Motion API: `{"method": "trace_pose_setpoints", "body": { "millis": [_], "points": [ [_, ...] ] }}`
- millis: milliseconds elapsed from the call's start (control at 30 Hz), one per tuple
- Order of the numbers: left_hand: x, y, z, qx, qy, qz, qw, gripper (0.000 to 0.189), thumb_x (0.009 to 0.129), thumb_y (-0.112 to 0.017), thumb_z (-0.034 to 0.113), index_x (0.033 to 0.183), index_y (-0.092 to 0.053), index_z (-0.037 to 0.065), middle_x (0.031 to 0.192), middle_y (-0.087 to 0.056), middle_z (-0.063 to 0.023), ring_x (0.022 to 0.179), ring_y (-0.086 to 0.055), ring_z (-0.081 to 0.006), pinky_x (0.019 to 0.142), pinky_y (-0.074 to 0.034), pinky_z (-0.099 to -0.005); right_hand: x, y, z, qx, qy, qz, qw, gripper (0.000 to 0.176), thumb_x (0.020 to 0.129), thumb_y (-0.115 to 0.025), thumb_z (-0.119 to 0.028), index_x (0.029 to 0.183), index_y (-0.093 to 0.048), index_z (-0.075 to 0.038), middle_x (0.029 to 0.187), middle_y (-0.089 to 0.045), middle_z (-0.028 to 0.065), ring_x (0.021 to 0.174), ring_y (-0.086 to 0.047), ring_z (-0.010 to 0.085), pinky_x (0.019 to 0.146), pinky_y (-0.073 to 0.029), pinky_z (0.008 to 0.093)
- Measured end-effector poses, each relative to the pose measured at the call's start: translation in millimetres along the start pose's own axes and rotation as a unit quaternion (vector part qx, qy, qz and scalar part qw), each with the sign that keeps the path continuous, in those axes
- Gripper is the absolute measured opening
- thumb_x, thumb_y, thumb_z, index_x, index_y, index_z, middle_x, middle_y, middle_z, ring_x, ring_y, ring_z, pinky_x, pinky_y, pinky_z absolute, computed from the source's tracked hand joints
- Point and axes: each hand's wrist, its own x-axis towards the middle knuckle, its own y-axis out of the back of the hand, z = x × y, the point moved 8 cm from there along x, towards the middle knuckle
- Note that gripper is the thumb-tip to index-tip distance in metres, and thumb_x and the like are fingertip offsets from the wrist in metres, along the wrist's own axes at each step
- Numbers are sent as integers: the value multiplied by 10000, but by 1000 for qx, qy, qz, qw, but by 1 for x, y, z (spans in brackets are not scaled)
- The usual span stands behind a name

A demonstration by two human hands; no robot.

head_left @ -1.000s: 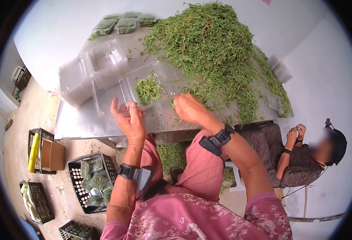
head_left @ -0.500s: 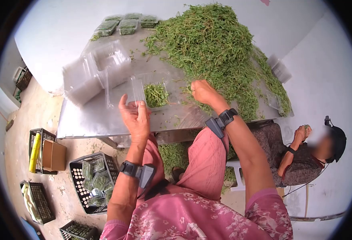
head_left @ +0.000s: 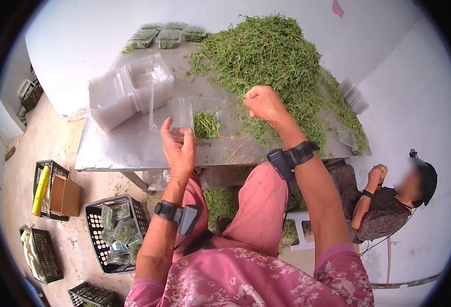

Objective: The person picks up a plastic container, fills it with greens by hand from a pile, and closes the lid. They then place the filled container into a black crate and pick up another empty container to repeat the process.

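Note:
An open clear plastic box lies near the table's front edge, with a small bunch of greens in its right half. My left hand is at the box's front edge, thumb and fingers closed on the plastic. Over the lower left side of the big heap of greens is my right hand, its fingers curled together; what they hold, if anything, is too small to make out. A stack of empty clear boxes stands left of the open box.
Several filled boxes sit at the metal table's back left. More clear boxes are beyond the heap at right. A crate with packed greens and other crates stand on the floor at left. A co-worker sits at right.
My right hand has moved up a little along the edge of the heap. My left hand stays at the box. The whole view has shifted slightly, and the co-worker's hands have changed position.

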Motion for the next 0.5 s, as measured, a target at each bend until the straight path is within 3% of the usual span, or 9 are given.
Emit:
{"method": "trace_pose_setpoints", "body": {
  "millis": [33,133,267,300,400,433,500],
  "points": [
    [0,0,-1,-3,0,-3,1000,563,912,-581,-4,1385,-275,1,856,-555,-66,569,-538,-95,480,-441,-211,-3,-6,-12,4,13,-18,1000,117,789,-641,-146,731,-680,-52,586,-660,57,539,-626,119,568,-493,313],
    [-1,-1,2,2,-4,-9,1000,571,908,-584,-4,1385,-270,-5,851,-554,-66,570,-539,-96,486,-448,-214,-4,-38,-25,3,14,-59,998,207,830,-698,-130,935,-643,39,738,-657,68,555,-606,105,493,-450,259],
    [-3,0,9,4,11,-6,1000,566,894,-595,11,1374,-299,-34,836,-568,-66,623,-580,-108,563,-512,-243,-7,-57,-30,-72,83,-37,993,298,827,-722,-180,1012,-645,40,829,-697,113,624,-647,143,569,-515,308],
    [-3,0,9,9,11,-7,1000,566,893,-593,11,1375,-298,-34,836,-570,-67,620,-582,-110,560,-513,-244,-9,-62,-31,-112,82,-57,989,338,808,-739,-210,1033,-647,25,891,-709,154,723,-684,212,657,-540,348],
    [-4,-2,9,17,12,-17,1000,563,893,-587,10,1374,-299,-32,829,-579,-71,614,-588,-114,549,-511,-247,-19,-78,-39,-144,126,-66,979,386,794,-751,-240,1063,-645,16,922,-707,179,817,-693,277,726,-539,368],
    [-4,-2,8,20,12,-21,1000,561,892,-585,9,1373,-299,-31,826,-583,-72,612,-589,-115,545,-509,-248,-23,-84,-39,-135,110,-70,982,335,795,-728,-202,1029,-637,19,926,-692,217,862,-679,359,746,-532,417],
    [-3,-4,9,40,8,-32,999,555,889,-581,5,1369,-304,-30,816,-588,-73,605,-589,-115,538,-505,-248,-23,-98,-35,-190,168,-48,966,273,794,-701,-159,985,-625,20,904,-678,235,856,-661,400,731,-527,447]
  ]
}}
